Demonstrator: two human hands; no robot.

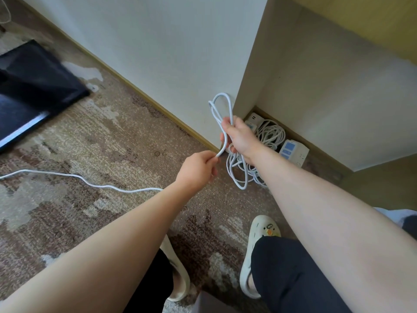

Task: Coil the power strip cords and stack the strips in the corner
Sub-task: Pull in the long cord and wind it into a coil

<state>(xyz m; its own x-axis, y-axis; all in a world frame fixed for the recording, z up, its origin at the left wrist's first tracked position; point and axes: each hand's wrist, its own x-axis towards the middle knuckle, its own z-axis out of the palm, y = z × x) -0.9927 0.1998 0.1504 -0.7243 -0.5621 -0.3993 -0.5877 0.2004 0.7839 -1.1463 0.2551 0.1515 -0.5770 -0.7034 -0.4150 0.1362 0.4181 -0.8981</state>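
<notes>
My right hand (240, 137) grips a bundle of white cord loops (222, 107); some loops stick up above the fist and others hang below it toward the carpet. My left hand (198, 169) pinches the same cord just below and left of the bundle. The loose tail of the cord (90, 182) trails left across the carpet and out of view. In the corner under the desk lie two white power strips (293, 152), one at the back (253, 119), with a coiled white cord (270, 133) between them.
A white wall with a wooden baseboard (158, 107) runs diagonally to the desk's side panel (250, 71). A dark flat object (33, 86) lies on the patterned carpet at left. My feet in cream slippers (255, 251) stand at the bottom.
</notes>
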